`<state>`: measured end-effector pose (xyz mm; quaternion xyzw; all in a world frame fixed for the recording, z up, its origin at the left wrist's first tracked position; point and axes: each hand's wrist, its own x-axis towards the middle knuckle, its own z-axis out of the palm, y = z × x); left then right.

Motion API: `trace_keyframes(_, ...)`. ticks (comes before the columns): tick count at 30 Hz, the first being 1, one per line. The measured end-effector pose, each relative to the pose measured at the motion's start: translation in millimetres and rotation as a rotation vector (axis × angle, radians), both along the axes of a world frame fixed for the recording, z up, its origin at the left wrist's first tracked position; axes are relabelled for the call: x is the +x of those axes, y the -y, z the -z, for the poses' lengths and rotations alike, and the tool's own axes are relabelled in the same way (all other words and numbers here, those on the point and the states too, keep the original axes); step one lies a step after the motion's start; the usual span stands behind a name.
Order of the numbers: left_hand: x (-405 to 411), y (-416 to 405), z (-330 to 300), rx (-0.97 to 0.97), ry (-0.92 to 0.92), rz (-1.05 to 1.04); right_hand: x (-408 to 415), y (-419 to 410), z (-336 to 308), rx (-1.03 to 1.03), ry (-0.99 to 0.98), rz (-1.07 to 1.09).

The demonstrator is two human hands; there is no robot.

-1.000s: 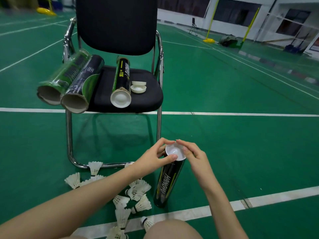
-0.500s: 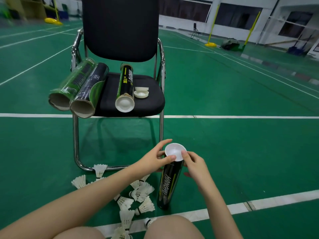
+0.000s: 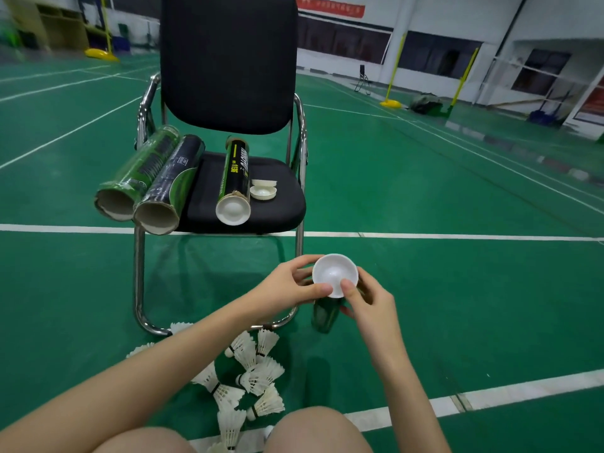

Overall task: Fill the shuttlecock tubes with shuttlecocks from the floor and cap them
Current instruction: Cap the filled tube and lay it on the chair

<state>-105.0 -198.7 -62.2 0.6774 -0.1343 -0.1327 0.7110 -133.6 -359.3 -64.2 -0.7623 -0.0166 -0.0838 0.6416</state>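
Tube (image 3: 323, 317): long axis near-upright, capped end toward camera; white cap (image 3: 334, 273) pinched between left hand (image 3: 287, 287) and right hand (image 3: 371, 302).

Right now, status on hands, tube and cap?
Both hands, left and right, pinching white cap on top of dark tube. Loose shuttlecocks on floor below. Two open tubes wait on chair. Nothing blocking.

Mostly hidden behind the white cap (image 3: 335, 274) and both hands: the dark tube (image 3: 323, 317), only its lower end showing below the cap. Cut off by the bottom edge, below the cap: several shuttlecocks (image 3: 255, 377). Blurred beyond reading, far left of the chair (image 3: 228, 60): shelving.
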Motion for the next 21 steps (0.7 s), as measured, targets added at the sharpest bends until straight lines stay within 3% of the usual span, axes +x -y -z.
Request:
trace_keyframes(11,-13.4,-10.5,-77.5,0.038,0.350,-0.041,-22.2,-15.9,-76.4,-0.032,0.321,0.063)
trace_keyframes(21,-22.9,-62.2,-89.9,-0.082,0.488,-0.318,-5.0,-81.5,-100.9,0.069,0.416,-0.165)
